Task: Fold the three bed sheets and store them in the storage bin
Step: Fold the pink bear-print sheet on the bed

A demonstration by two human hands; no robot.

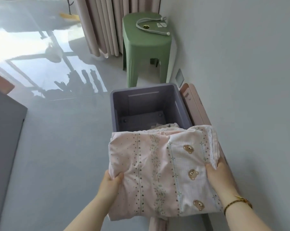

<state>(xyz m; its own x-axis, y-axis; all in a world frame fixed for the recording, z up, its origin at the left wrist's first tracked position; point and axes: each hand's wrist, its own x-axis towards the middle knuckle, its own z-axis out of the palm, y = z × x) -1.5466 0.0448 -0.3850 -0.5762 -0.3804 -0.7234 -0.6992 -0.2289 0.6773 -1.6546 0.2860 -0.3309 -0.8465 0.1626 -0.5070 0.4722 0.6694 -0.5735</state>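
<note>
Pink printed fabric, folded into a thick flat bundle, is what both hands carry: this sheet [154, 164] hangs above the near rim of the bin [114, 104], its far edge over the opening, the rest short of it. The left hand [110, 181] pinches the near left side, thumb on top and fingers underneath. The right hand [219, 174] grips the right edge the same way.

Folding looks finished for this bundle. What is left, by my reading, is to lower it into the bin. A strip of pale cloth shows just past the bundle's far edge, low inside the bin. I cannot tell whether it is an earlier sheet lying there or part of the held bundle. The far half of the bin's bottom is bare.

Counted: one bundle in hand, showing a pink panel and a white panel with three bears, though whether that is one sheet or more I cannot tell. One bin, and one pink lid [196, 104] leaning beside it at the wall. One green stool [146, 40] behind, with one grey pouch [156, 25] on top.
</note>
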